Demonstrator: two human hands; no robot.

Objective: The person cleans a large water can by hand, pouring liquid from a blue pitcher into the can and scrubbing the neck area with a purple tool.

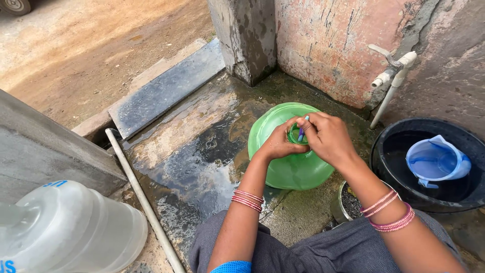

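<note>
**Inspector:** Head view, the only one. State the item in hand.

**Assistant:** A translucent green plastic water jar with a round body (pixel 290 164), upright on the wet concrete floor (pixel 192 151), in the corner just below the white wall tap (pixel 391 71). The left hand (pixel 278 144) curls its fingers closed around the jar's narrow neck (pixel 297 135). The right hand (pixel 328 136) pinches a thin blue-and-purple stick-like tool (pixel 302 129) whose tip goes into the mouth; I cannot tell exactly what the tool is.

**Inspector:** Handling?

**Assistant:** By judgement: thin-walled and light, since I see no water level inside. The body is smooth, wet and curved, so likely slippery. The ribbed neck is the stiffest and surest hold; the belly would flex if squeezed.

**Inspector:** Edges and room?

**Assistant:** The pink plastered wall (pixel 328 45) and grey pillar (pixel 247 35) close the far side. A black round tub (pixel 429 202) holding a blue plastic jug (pixel 437 162) stands near the jar on the right, and a small metal container (pixel 346 205) sits just beside its base. A grey pipe (pixel 136 187) runs along the floor's left edge, with a clear large water bottle (pixel 65 227) beyond it. Open wet floor lies left of the jar.
</note>
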